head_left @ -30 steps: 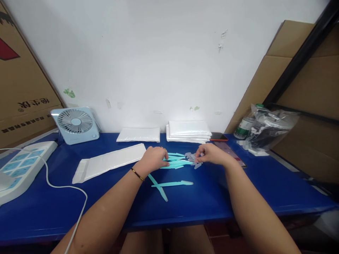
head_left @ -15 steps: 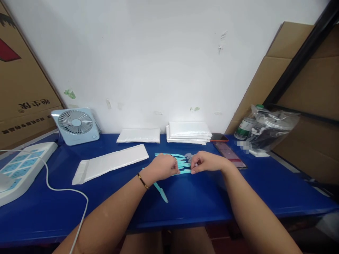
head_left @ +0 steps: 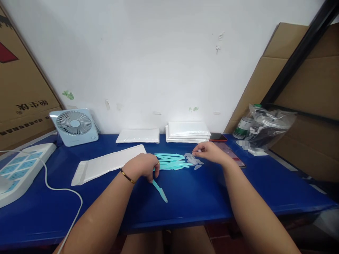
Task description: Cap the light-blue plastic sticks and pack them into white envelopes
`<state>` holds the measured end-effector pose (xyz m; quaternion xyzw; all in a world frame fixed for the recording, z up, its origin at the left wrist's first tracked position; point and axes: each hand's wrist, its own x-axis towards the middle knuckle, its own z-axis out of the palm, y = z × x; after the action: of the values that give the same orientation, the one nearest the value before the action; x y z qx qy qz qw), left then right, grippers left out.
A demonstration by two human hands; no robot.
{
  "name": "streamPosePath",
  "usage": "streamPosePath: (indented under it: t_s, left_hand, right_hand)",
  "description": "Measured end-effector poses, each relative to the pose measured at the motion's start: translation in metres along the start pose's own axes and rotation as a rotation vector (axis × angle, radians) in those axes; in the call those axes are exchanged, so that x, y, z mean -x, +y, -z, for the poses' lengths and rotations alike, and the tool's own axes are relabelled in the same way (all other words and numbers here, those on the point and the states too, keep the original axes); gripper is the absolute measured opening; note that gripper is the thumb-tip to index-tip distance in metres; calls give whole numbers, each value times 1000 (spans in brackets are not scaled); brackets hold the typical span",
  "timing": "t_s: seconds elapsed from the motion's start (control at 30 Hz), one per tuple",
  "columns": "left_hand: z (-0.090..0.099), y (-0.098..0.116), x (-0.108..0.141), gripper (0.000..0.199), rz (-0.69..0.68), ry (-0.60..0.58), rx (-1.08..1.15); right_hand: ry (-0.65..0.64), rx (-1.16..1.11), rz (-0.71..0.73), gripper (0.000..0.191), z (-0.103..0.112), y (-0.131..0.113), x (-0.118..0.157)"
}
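Several turquoise eyebrow razors (head_left: 172,161) lie in a loose pile on the blue table. At their right end is a cluster of translucent plastic caps (head_left: 194,160). My left hand (head_left: 145,165) is over the left end of the pile, its thumb and a finger bent and slightly apart. One separate eyebrow razor (head_left: 160,191) lies slanted nearer to me, its handle end partly under that hand. Over the far right of the caps, my right hand (head_left: 206,152) pinches a small whitish piece that looks like a cap, largely hidden by the fingers.
A long white envelope (head_left: 106,164) lies left of the razors. White envelopes (head_left: 189,130) are stacked by the wall. A fan (head_left: 75,125), a power strip (head_left: 29,169) with a cable, a phone (head_left: 234,155), a bottle (head_left: 241,127) and a clear bag (head_left: 270,128) stand around.
My hands have moved apart: the left went left off the razor it held, the right up and away over the caps. More of the razors and caps now shows.
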<state>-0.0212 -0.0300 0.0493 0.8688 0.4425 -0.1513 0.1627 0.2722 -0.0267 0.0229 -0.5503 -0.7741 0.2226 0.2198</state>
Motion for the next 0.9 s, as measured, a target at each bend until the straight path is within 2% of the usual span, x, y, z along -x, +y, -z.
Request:
streamPosePath:
  t_s: [0.07, 0.17, 0.3, 0.37, 0.5, 0.7, 0.77, 0.9]
  left_hand:
    - [-4, 0, -2, 20, 5, -22, -10]
    - [-7, 0, -6, 11, -75, 0, 57]
    - [-2, -2, -7, 12, -163, 144, 334]
    - [0, -4, -8, 14, -205, 165, 514]
    - [-1, -8, -15, 15, -272, 131, 776]
    - [-7, -14, -25, 24, -302, 57, 1006]
    - [-8, -16, -26, 26, -274, 102, 1030]
    - [-9, -18, -27, 30, -195, 348, 943]
  right_hand:
    - [-10, -22, 26, 28, -2, -2, 0]
    - [-23, -94, 72, 29, -6, -4, 0]
    - [-29, -280, 160, 33, -10, -15, 3]
    - [-22, -369, 219, 36, -13, -21, 5]
    - [42, -429, 301, 38, -23, -29, 5]
    - [225, -303, 388, 19, -26, -29, 3]
    - [294, -304, 373, 19, -20, -26, 4]
    - [424, -437, 221, 27, -10, -18, 3]
